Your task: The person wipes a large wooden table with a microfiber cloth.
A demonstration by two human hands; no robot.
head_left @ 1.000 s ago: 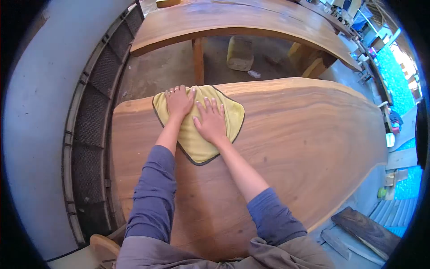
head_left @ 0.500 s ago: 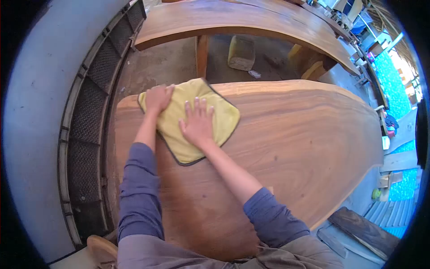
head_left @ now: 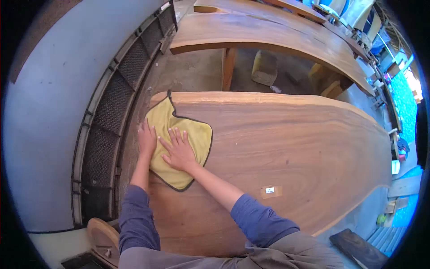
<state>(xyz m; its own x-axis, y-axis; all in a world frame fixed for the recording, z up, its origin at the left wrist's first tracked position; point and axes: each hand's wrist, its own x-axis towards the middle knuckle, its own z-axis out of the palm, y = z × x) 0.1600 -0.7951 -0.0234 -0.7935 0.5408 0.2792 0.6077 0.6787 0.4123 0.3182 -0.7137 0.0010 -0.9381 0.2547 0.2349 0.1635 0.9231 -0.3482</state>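
Note:
A yellow cloth (head_left: 193, 132) with dark edging lies on the left end of a brown wooden slab tabletop (head_left: 268, 148), its far corner folded up near the slab's back edge. My right hand (head_left: 180, 151) presses flat on the middle of the cloth with fingers spread. At the cloth's left side, along the slab's left end, my left hand (head_left: 147, 140) rests with its fingers stretched out. Part of the cloth is hidden under both hands.
A small white label (head_left: 269, 190) on a brown patch sits on the slab near my right forearm. Beyond stands another long wooden table (head_left: 268, 33), with a block (head_left: 264, 69) beneath it. A metal-framed mesh panel (head_left: 109, 110) runs along the left. Dark planks (head_left: 358, 249) lie lower right.
Both hands and the cloth have moved left and nearer on the slab, and the cloth's far corner has folded. My view has shifted; the white label now shows beside my right arm.

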